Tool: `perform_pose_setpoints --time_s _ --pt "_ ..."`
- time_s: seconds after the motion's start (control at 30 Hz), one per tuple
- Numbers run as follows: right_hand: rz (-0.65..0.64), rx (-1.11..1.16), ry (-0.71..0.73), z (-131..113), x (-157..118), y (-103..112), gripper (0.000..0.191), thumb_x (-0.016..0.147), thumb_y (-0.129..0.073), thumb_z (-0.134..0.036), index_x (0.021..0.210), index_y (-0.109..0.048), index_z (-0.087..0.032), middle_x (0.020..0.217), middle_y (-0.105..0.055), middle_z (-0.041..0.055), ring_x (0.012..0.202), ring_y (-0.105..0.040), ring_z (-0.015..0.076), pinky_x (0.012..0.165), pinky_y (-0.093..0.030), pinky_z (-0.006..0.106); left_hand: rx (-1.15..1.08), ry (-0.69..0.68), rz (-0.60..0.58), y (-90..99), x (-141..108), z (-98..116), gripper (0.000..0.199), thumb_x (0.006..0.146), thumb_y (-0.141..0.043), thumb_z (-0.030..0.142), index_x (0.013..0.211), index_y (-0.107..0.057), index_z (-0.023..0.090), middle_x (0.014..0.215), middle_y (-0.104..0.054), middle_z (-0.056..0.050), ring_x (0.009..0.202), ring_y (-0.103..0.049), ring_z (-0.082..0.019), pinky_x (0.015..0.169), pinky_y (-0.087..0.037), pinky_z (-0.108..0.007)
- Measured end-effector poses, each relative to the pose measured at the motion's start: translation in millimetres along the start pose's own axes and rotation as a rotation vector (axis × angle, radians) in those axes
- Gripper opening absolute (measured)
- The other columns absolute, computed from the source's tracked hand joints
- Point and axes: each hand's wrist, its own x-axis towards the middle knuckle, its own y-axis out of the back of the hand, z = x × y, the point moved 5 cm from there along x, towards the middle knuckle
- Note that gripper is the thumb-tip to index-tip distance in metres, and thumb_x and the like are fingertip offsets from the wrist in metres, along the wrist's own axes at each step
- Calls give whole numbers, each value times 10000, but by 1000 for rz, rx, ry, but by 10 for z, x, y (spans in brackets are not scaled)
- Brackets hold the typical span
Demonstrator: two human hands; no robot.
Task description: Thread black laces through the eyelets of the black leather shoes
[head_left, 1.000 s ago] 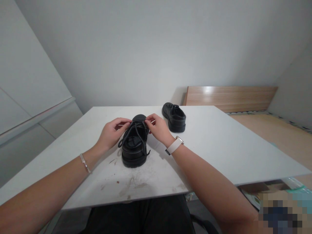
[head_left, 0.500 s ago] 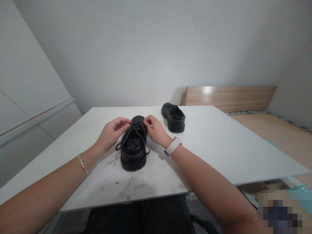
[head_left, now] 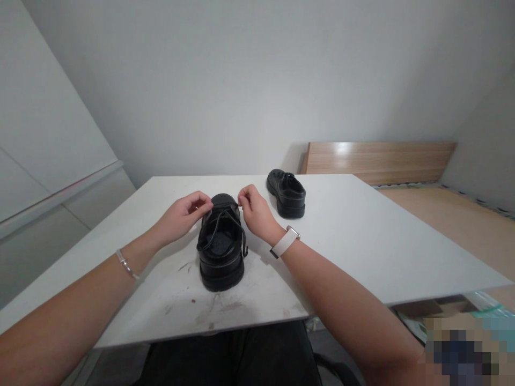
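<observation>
A black lace-up shoe (head_left: 221, 271) stands on the white table with its heel toward me and its toe pointing away. My left hand (head_left: 187, 214) is at the left of its lacing, thumb and forefinger pinched on a black shoelace. On the other side my right hand (head_left: 257, 212) pinches the lace too, close to the shoe's right edge. The lace (head_left: 225, 205) stretches across the shoe between both hands. Loose lace ends hang over the opening and down the right side of the shoe.
A second black shoe (head_left: 292, 203) stands farther back to the right on the white table (head_left: 354, 241). Dirt smudges mark the tabletop near the front edge. A wooden board (head_left: 378, 161) is behind on the right, beside a beige surface (head_left: 450, 214).
The near shoe has shifted slightly toward me. My hands have moved a little farther apart, and the loose lace at the shoe's left now lies closer to the opening.
</observation>
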Motion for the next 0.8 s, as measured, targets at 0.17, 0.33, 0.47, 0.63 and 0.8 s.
perform_pose_setpoints --time_s 0.17,0.33,0.47,0.63,0.8 --pt "-36 56 -22 32 12 -26 71 927 -549 -262 918 -526 -196 841 -577 3 785 -541 148 739 -433 282 -3 -1 61 29 4 -39 306 875 -607 492 862 -592 187 747 -594 -6 698 -539 -161 664 -426 -280" --pt "-66 -45 -3 94 20 -59 84 903 -565 -152 824 -566 -179 853 -591 17 831 -538 152 771 -432 286 -111 -11 27 35 -6 -27 279 818 -679 411 949 -581 185 855 -614 -24 794 -584 -174 735 -455 -298" --pt "-42 -22 -52 118 18 -45 61 897 -570 -141 847 -564 -176 858 -612 16 806 -556 144 746 -433 279 -126 -39 36 56 -3 -49 284 809 -686 372 981 -560 184 912 -610 -35 842 -590 -177 783 -458 -314" --pt "-48 -55 -146 135 19 -16 181 896 -629 -297 777 -565 -176 749 -609 -1 709 -546 139 702 -415 285 50 -31 79 87 7 -79 290 825 -659 446 920 -569 188 819 -597 -19 771 -571 -181 735 -452 -313" --pt "-37 -40 -100 97 23 -5 161 889 -602 -245 751 -553 -179 729 -593 -8 701 -536 131 686 -417 268 131 -35 46 56 6 -40 320 869 -595 501 794 -570 190 721 -581 -6 678 -539 -168 659 -435 -293"
